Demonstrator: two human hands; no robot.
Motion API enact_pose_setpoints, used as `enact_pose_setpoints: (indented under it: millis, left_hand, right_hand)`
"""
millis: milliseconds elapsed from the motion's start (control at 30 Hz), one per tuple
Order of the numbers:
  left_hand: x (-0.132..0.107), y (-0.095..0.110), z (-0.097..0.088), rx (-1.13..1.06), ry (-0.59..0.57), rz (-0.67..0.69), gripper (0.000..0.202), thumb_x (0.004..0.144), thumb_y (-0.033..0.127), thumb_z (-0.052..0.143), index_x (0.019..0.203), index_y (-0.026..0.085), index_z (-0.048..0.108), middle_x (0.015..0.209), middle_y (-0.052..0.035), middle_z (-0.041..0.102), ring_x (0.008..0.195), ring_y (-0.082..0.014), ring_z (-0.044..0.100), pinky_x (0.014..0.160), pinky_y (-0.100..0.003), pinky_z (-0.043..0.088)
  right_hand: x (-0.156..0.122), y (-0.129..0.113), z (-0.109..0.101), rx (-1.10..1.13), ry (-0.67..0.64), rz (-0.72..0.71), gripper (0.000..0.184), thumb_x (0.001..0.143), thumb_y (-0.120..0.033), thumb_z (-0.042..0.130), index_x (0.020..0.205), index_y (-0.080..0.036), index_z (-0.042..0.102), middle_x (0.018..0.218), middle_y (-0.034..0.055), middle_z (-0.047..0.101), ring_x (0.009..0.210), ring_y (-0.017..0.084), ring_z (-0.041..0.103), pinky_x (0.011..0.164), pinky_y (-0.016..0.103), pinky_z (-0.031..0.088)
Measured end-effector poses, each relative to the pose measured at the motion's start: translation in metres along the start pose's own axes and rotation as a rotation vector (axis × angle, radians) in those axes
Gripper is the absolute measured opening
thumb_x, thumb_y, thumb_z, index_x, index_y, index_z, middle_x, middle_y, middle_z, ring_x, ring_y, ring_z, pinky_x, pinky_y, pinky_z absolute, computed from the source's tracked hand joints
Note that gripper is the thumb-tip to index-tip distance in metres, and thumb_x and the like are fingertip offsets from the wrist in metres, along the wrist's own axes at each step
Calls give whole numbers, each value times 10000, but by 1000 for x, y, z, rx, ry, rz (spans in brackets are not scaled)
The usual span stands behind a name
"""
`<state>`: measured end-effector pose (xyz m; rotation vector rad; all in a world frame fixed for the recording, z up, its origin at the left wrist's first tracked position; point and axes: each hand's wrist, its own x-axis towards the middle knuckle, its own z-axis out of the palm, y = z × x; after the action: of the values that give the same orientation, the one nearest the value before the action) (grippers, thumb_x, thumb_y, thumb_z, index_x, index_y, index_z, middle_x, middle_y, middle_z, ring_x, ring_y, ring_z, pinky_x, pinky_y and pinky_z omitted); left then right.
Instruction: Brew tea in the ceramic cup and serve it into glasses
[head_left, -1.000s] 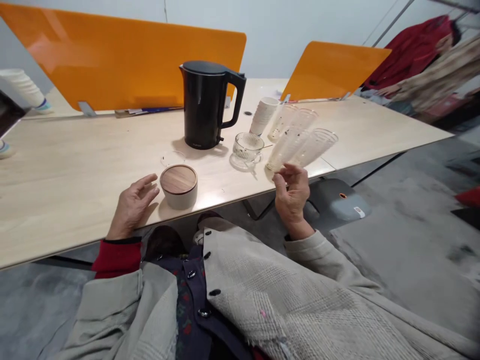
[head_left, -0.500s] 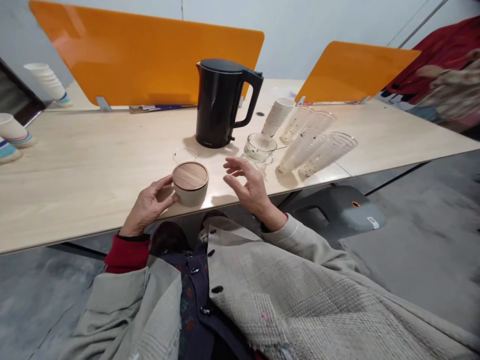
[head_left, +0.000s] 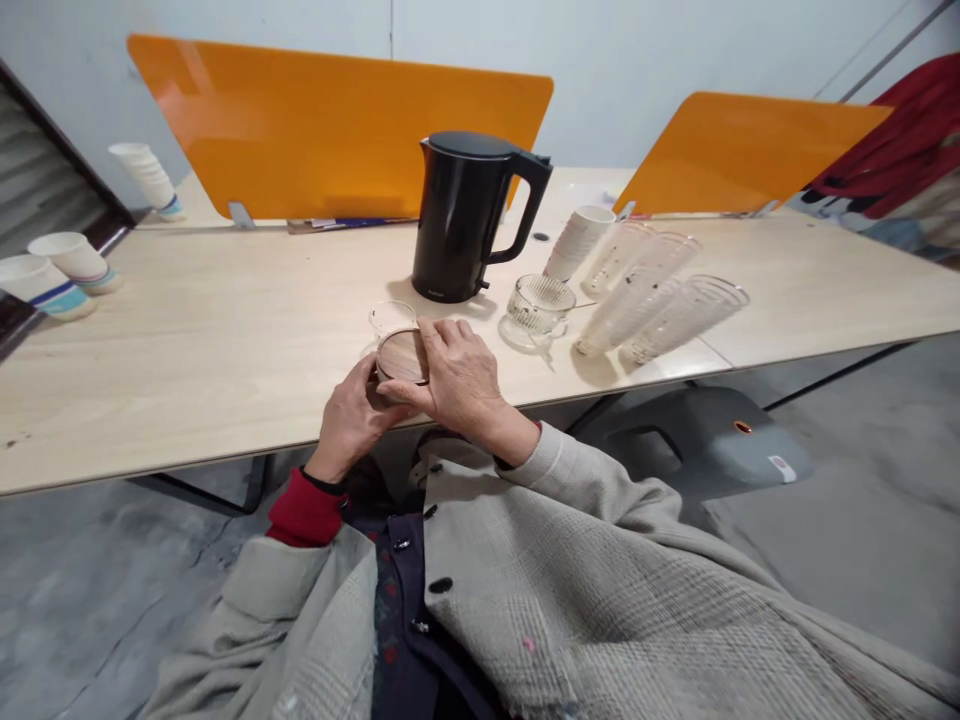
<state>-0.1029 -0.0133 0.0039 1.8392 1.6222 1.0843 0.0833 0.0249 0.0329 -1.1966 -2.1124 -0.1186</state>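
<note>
The head view shows one black kettle [head_left: 469,215], one ribbed glass mug [head_left: 536,303], one small clear glass disc [head_left: 389,315], two orange dividers [head_left: 337,130] and one round jar [head_left: 379,372] with a wooden lid [head_left: 399,354], all on a pale wooden table [head_left: 187,330]. Right of the kettle stands one white paper-cup stack [head_left: 577,240], and beside it what look like four stacks of clear plastic cups [head_left: 660,300] lie tilted. At the far left are one more paper-cup stack [head_left: 146,175] and two single striped paper cups [head_left: 56,270]. A small mark low on the kettle is too small to read. The jar sits at the table's near edge. The left hand [head_left: 352,415] is wrapped closed around its side. The right hand [head_left: 454,375] is clamped on the lid, fingers [head_left: 435,345] across its top and thumb at its near rim.
</note>
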Motion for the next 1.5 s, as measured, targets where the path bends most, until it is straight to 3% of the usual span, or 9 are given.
enact_pose_setpoints:
  millis: [200, 533, 767, 900, 1033, 1133, 1233, 1400, 1500]
  left_hand:
    - [1, -2, 9, 52, 20, 54, 1005, 764, 501, 938, 1628, 237, 498, 1629, -148, 657, 1455, -387, 680, 1201, -492, 575]
    - [3, 4, 13, 119, 14, -31, 1054, 691, 476, 1015, 1598, 288, 513, 1513, -109, 745, 1307, -408, 767, 1049, -474, 646]
    - [1, 3, 11, 109, 43, 53, 1034, 701, 418, 1005, 1600, 283, 512, 1563, -101, 715, 1392, -381, 729, 1157, -475, 606]
    - [1, 0, 10, 112, 43, 93, 1017, 718, 437, 999, 1602, 290, 518, 1544, -96, 729, 1366, -371, 748, 1122, -455, 629]
    - [2, -2, 9, 133, 51, 116, 1038, 719, 461, 1004, 1617, 296, 508, 1534, -92, 738, 1367, -367, 750, 1108, -436, 638]
    - [2, -3, 8, 155, 46, 116, 1043, 727, 473, 998, 1626, 296, 498, 1540, -97, 736, 1369, -369, 749, 1100, -438, 643]
    - [2, -4, 7, 157, 32, 116, 1064, 730, 486, 992, 1641, 287, 479, 1572, -106, 715, 1399, -371, 731, 1130, -456, 631]
    - [2, -5, 7, 168, 22, 112, 1064, 741, 508, 976, 1656, 305, 473, 1561, -90, 723, 1398, -373, 731, 1123, -458, 633]
    - [2, -7, 8, 156, 34, 106, 1083, 748, 512, 966, 1678, 301, 451, 1562, -92, 723, 1395, -372, 733, 1124, -456, 631]
  right_hand:
    - [0, 1, 5, -11, 2, 11, 810, 911, -931, 619, 1271, -210, 695, 1144, 169, 662, 1120, 396, 588, 940, 588, 552]
    - [9, -3, 3, 116, 60, 125, 664, 1022, -815, 557, 1156, -191, 738, 1098, 162, 678, 1096, 373, 607, 972, 569, 569]
    - [15, 59, -17, 201, 254, 262, 660, 1098, -746, 438, 1389, -206, 680, 1249, 141, 689, 1223, 319, 611, 1113, 525, 506]
    - [6, 97, -2, 28, 69, 398, 623, 1062, -712, 548, 1354, -184, 705, 1230, 164, 692, 1223, 350, 591, 1092, 528, 502]
    - [-3, 101, 18, -103, -209, 411, 591, 1011, -606, 689, 1329, -109, 709, 1326, 248, 691, 1237, 398, 584, 1103, 537, 500]
    - [-9, 99, 19, -114, -240, 383, 616, 986, -590, 738, 1366, -107, 691, 1429, 265, 672, 1275, 415, 593, 1134, 557, 497]
    - [-20, 111, 6, -16, -77, 389, 619, 975, -622, 748, 1366, -147, 687, 1413, 234, 706, 1249, 380, 653, 1110, 540, 538]
    - [-41, 152, -25, 206, 429, 584, 646, 986, -722, 644, 1319, -169, 634, 933, 60, 755, 780, 228, 731, 790, 400, 625]
    - [-43, 174, -36, 304, 566, 696, 721, 964, -708, 653, 1396, -136, 573, 825, 4, 711, 638, 195, 705, 620, 337, 596]
